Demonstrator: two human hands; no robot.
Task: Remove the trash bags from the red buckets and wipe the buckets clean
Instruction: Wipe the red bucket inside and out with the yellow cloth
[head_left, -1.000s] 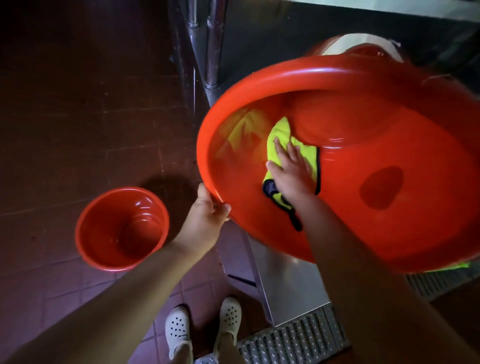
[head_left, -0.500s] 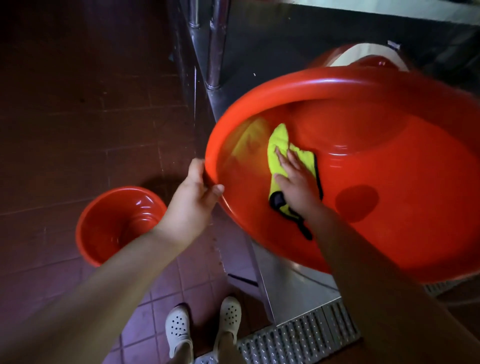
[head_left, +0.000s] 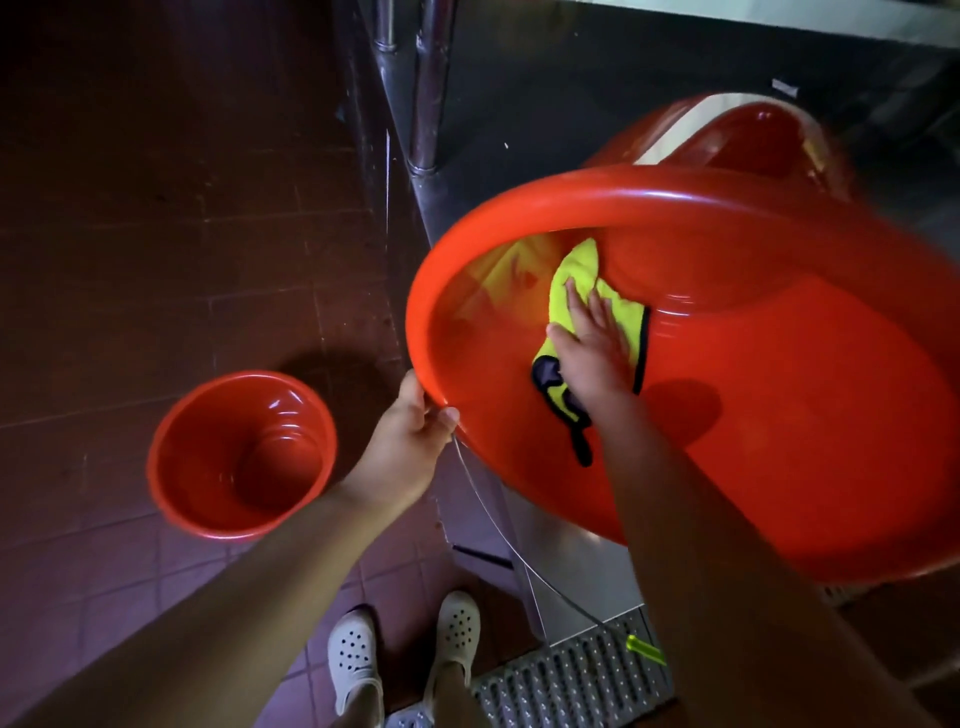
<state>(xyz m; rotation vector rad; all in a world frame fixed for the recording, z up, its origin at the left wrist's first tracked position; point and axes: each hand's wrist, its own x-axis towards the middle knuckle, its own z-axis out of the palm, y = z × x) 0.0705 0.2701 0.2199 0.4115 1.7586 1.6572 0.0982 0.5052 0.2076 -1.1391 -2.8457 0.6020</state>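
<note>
The left hand (head_left: 410, 441) is gripping the rim of the big red bucket (head_left: 779, 415) at about 8 o'clock on its mouth, thumb over the inside lip and fingers curled behind it, holding the bucket tilted with its mouth facing the camera. The right hand (head_left: 592, 343) is lying inside with fingers straight and spread, pressing a yellow cloth (head_left: 576, 275) with dark edging flat against the inner wall near 9 o'clock. The bucket's rim is running off the frame at 3 o'clock, so its right side is cut off, and its lower edge is hanging over a steel cabinet (head_left: 571, 566) and a floor grate (head_left: 561, 675). A thin wire handle (head_left: 498, 525) is drooping from the rim below the left hand. At 8 o'clock in the frame, a second red bucket (head_left: 241, 457) is standing upright on the dark tiled floor (head_left: 156, 234), well apart from the first, with open floor around it. At 1 o'clock, another red container (head_left: 737, 135) is sitting blurred and partly hidden behind the big rim. White clogs (head_left: 405, 654) are showing at 6 o'clock.
</note>
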